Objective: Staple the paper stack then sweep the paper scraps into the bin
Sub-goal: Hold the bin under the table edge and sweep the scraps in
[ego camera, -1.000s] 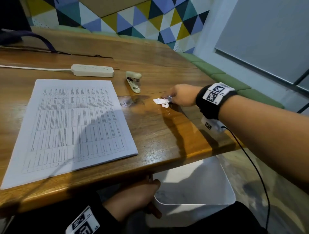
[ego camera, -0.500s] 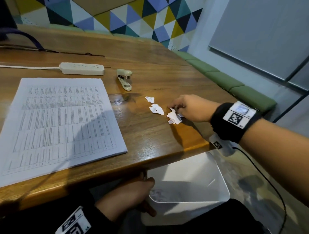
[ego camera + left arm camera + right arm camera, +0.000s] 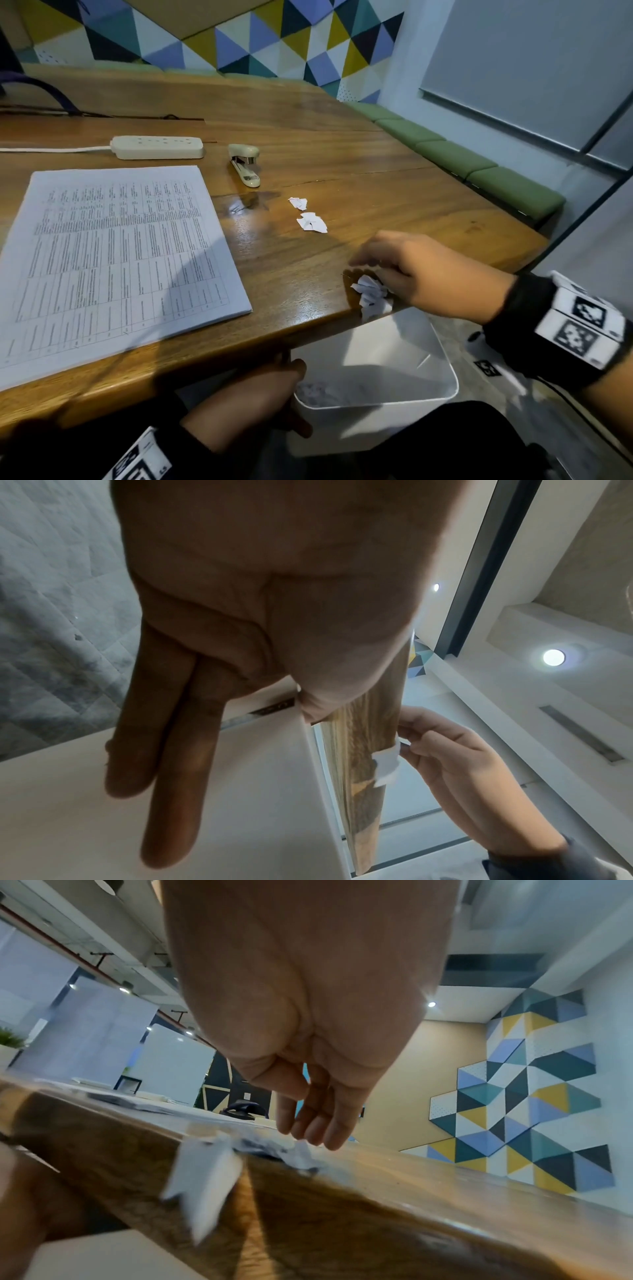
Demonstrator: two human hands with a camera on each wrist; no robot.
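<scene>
The printed paper stack (image 3: 113,257) lies flat on the left of the wooden table (image 3: 308,144), and the beige stapler (image 3: 245,164) lies behind it. My right hand (image 3: 380,270) has relaxed fingers over a cluster of white scraps (image 3: 371,294) at the table's near edge. One scrap (image 3: 205,1177) hangs over the edge. Two small scrap piles (image 3: 298,202) (image 3: 311,222) lie further back. Under the edge, my left hand (image 3: 260,387) grips the rim of the white bin (image 3: 445,377), thumb inside and fingers (image 3: 164,750) along its wall (image 3: 257,791). Some scraps lie in the bin.
A white power strip (image 3: 157,147) with its cord lies behind the paper stack. A green bench (image 3: 479,171) runs along the table's right side. A dark strap (image 3: 51,92) lies at the far left. The table's right corner is just right of my right hand.
My right hand has dragged a cluster of scraps from the middle of the table to its near edge, above the bin. Two small piles stayed behind. My left hand still holds the bin.
</scene>
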